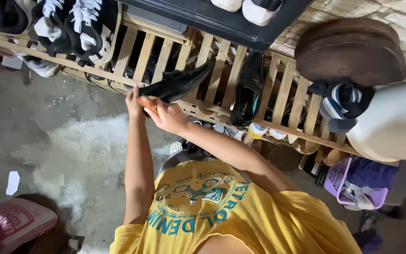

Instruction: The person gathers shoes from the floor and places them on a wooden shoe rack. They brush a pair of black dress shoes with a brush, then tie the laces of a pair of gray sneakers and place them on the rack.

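Observation:
A black pointed dress shoe (180, 83) is held over the front rail of a wooden slatted shoe rack (285, 91), its toe aimed up and to the right. My left hand (134, 101) grips the heel end from the left. Right beside it, my right hand (166, 115) closes on the same heel end from below; something small and orange shows between the fingers, and I cannot tell what it is. A second black shoe (248, 89) lies on the rack slats to the right, apart from both hands.
Black-and-white sneakers (74, 28) sit on the rack at top left. A dark tray (198, 19) with white shoes hangs above. A brown round object (351, 49), striped slippers (346, 101), a white tub (395, 124) and a purple basket (337, 181) crowd the right. A pink sack (12, 221) lies on the concrete floor.

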